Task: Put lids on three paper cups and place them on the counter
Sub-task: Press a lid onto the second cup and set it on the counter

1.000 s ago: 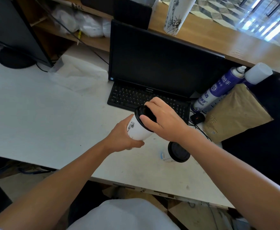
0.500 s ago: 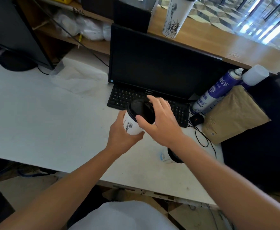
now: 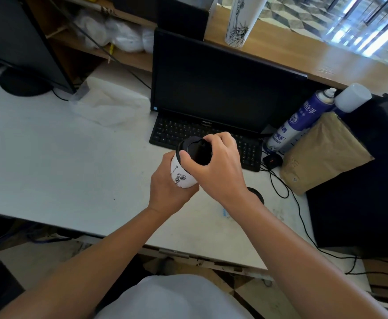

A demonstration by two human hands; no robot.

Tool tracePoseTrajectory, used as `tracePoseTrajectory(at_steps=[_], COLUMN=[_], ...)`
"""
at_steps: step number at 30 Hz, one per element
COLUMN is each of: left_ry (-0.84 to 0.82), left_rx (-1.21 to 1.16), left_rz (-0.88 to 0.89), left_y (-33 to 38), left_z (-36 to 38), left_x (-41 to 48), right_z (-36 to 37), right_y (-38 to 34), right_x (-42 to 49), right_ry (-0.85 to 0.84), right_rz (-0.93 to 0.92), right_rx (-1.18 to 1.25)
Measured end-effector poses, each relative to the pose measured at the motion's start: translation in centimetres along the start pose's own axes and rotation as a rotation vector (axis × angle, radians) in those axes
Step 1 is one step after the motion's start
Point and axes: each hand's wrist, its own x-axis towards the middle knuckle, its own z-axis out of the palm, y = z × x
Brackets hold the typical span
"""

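A person seated at a white desk (image 3: pixel 50 157) presses a black lid (image 3: pixel 194 149) onto a white paper cup (image 3: pixel 181 176), held tilted in the air in front of a keyboard (image 3: pixel 177 132) and a dark monitor (image 3: pixel 211 88). The left hand (image 3: pixel 167 192) is wrapped around the cup's body from below; the right hand (image 3: pixel 218 166) is cupped over the lid, thumb on its near edge and fingers curled over the far rim. Whether the lid is fully seated all the way round cannot be told. Just beside the right wrist, a second lidded cup (image 3: pixel 256 194) stands on the desk, mostly hidden by the forearm. Farther right, a blue spray can (image 3: pixel 299 120) leans against a brown paper bag (image 3: pixel 322 153). On the wooden counter (image 3: pixel 315 58) behind the monitor stands a tall white printed cup (image 3: pixel 241 21). By this view the job looks roughly midway: neither of the two desk-level cups has yet reached the counter.
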Motion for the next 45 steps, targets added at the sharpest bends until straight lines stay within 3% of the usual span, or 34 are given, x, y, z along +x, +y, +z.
tracePoseTrajectory(at_steps=[11,17,25,37,45], left_ry=[-0.289,-0.363,-0.261,-0.061,-0.038], left_rx=[-0.146,-0.156,-0.068,0.071,0.115], left_rz=[0.021,0.045,-0.043,-0.04,-0.051], left_y=[0.1,-0.2,-0.3,0.4,0.3], left_z=[-2.1,-2.4,-1.9,-1.2,-1.1], left_x=[0.4,0.6,-0.1,-0.4,-0.6], right_z=[-2.8,-3.2,-1.8,-0.2,0.1], right_y=[1.3,1.6,1.5,0.5,0.3], right_x=[1.4,1.9,1.0,0.3,0.4], right_ry=[-0.249,-0.324,-0.271,-0.096,-0.128], right_rz=[-0.313,-0.36,-0.2,0.014,0.124], right_rx=[0.05,0.027,0.048,0.083,0.115])
